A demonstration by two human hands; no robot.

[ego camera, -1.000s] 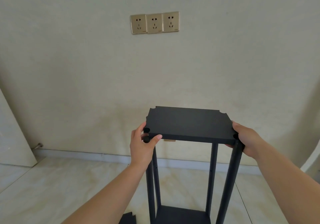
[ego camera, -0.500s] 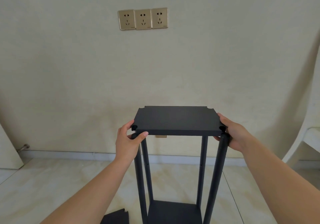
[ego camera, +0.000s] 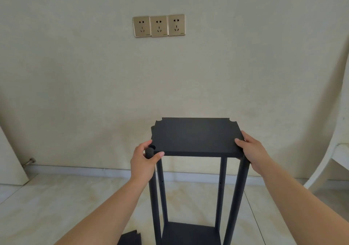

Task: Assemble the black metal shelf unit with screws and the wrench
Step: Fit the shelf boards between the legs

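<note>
Top panel (ego camera: 196, 136) tilted; left hand (ego camera: 144, 162) grips post (ego camera: 150, 153).

Top panel (ego camera: 196, 137) shifted right and back; near-left post (ego camera: 150, 152) top now exposed outside corner notch. Left hand (ego camera: 144, 161) wrapped lower round post top. Right hand (ego camera: 251, 148) moved up onto panel's right edge, thumb on top surface.

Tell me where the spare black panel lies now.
In the head view, the spare black panel lies on the floor at the bottom edge, just left of the shelf unit's near left post, below the left forearm.
</note>
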